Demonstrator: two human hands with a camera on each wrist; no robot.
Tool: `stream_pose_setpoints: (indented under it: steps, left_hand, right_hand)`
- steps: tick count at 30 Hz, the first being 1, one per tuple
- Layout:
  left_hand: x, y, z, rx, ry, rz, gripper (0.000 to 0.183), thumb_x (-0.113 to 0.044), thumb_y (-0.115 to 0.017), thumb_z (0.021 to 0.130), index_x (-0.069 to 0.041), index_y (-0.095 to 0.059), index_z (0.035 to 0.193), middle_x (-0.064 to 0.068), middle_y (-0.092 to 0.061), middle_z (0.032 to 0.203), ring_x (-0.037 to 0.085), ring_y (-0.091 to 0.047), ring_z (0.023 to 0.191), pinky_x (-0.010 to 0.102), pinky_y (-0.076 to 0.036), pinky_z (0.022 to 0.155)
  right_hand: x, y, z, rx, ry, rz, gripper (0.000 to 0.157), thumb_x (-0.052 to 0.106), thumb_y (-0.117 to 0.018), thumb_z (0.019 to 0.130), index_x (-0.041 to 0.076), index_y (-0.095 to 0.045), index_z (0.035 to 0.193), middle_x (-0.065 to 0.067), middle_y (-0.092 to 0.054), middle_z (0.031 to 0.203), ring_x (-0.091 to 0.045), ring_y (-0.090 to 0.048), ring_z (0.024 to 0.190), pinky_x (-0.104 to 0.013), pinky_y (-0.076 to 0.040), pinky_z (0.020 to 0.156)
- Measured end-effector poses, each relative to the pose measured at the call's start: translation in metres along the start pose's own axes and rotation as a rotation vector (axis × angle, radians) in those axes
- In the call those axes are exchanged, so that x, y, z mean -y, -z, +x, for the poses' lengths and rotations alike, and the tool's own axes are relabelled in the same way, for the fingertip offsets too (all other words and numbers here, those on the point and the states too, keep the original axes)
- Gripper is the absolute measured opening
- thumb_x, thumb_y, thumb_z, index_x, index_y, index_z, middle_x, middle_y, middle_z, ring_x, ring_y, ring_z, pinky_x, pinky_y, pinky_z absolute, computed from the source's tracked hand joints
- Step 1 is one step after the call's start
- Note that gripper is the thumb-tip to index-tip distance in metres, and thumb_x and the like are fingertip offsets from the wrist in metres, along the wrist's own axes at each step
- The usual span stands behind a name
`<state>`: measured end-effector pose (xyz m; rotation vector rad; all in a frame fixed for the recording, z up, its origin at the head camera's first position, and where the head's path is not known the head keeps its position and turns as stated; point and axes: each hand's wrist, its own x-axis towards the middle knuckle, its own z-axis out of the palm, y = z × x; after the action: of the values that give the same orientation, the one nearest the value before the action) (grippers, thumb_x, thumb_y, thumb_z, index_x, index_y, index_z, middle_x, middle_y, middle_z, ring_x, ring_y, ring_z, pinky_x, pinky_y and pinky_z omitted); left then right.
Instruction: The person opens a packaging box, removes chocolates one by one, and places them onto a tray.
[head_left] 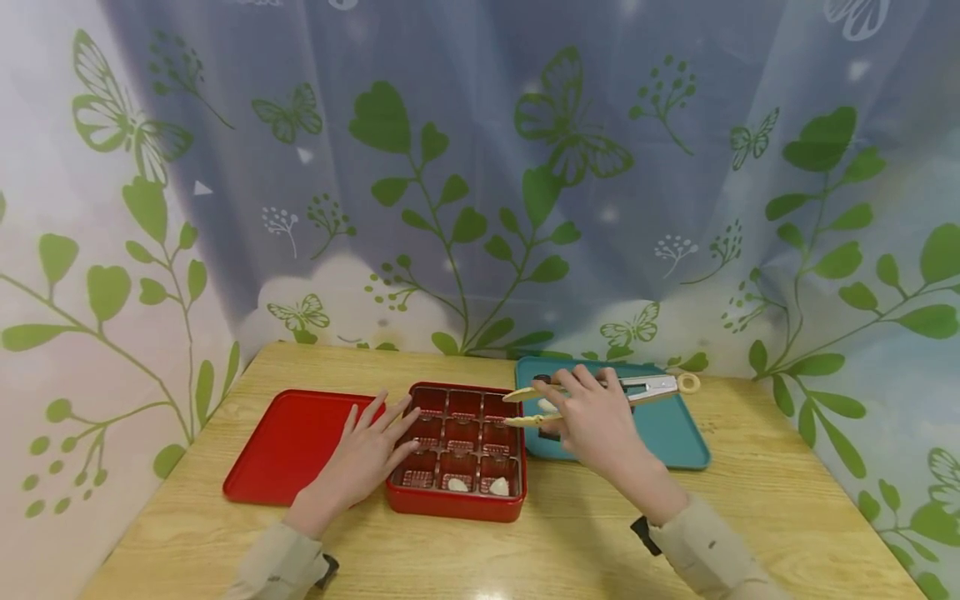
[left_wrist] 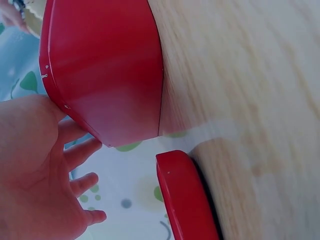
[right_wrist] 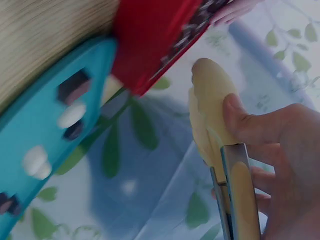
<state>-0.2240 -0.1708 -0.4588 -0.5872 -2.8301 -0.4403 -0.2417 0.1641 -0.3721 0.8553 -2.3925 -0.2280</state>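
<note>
A red box (head_left: pixel 455 502) with several dark-lined compartments stands in the middle of the table. Small white pieces lie in its front middle (head_left: pixel 457 484) and front right (head_left: pixel 499 486) compartments. With fingers spread, my left hand (head_left: pixel 363 458) rests at the box's left rim; the left wrist view (left_wrist: pixel 40 170) shows its fingertips beside the red wall. My right hand (head_left: pixel 596 417) grips metal tongs (head_left: pixel 648 387) with cream tips (right_wrist: pixel 212 100). Those tips are apart above the box's right edge, with no piece visibly pinched. Beneath that hand is a teal tray (head_left: pixel 675 433) bearing white (right_wrist: pixel 71 115) and dark brown pieces (right_wrist: pixel 74 87).
A flat red lid (head_left: pixel 292 442) lies left of the box. Behind the wooden table (head_left: pixel 585 517) hangs a curtain (head_left: pixel 480 167) printed with leaves and butterflies. The tray sits close against the box's right side.
</note>
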Motion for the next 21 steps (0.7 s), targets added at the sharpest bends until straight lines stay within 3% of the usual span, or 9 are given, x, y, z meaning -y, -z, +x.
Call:
stream_pose_setpoints:
  steps: [8,17,21]
  left_hand:
    - [0.000,0.000,-0.001,-0.023,-0.006,0.006,0.055,-0.035,-0.062,0.101,-0.010,-0.053,0.149,0.013,-0.043,0.158,0.044,-0.024,0.150,0.072,-0.017,0.115]
    - [0.000,0.000,-0.001,-0.010,-0.003,0.016,0.056,-0.037,-0.061,0.102,-0.011,-0.051,0.150,0.013,-0.041,0.159,0.043,-0.022,0.151,0.072,-0.018,0.115]
    - [0.000,-0.001,-0.001,-0.008,0.001,0.017,0.056,-0.038,-0.060,0.102,-0.011,-0.051,0.150,0.012,-0.041,0.159,0.043,-0.022,0.151,0.071,-0.018,0.115]
  right_hand:
    - [0.036,0.017,0.019,0.000,0.204,-0.026,0.053,0.046,-0.086,0.077,0.027,-0.074,0.125,0.001,-0.067,0.109,-0.022,-0.056,0.095,-0.040,-0.038,0.076]
    - [0.076,0.020,0.039,0.187,0.344,-0.172,0.050,0.059,-0.080,0.078,0.035,-0.074,0.122,0.009,-0.068,0.116,-0.017,-0.057,0.108,-0.042,-0.045,0.093]
    - [0.090,0.022,0.050,0.284,0.356,-0.208,0.034,0.052,-0.078,0.084,0.033,-0.078,0.112,0.010,-0.070,0.118,-0.016,-0.058,0.112,-0.043,-0.045,0.101]
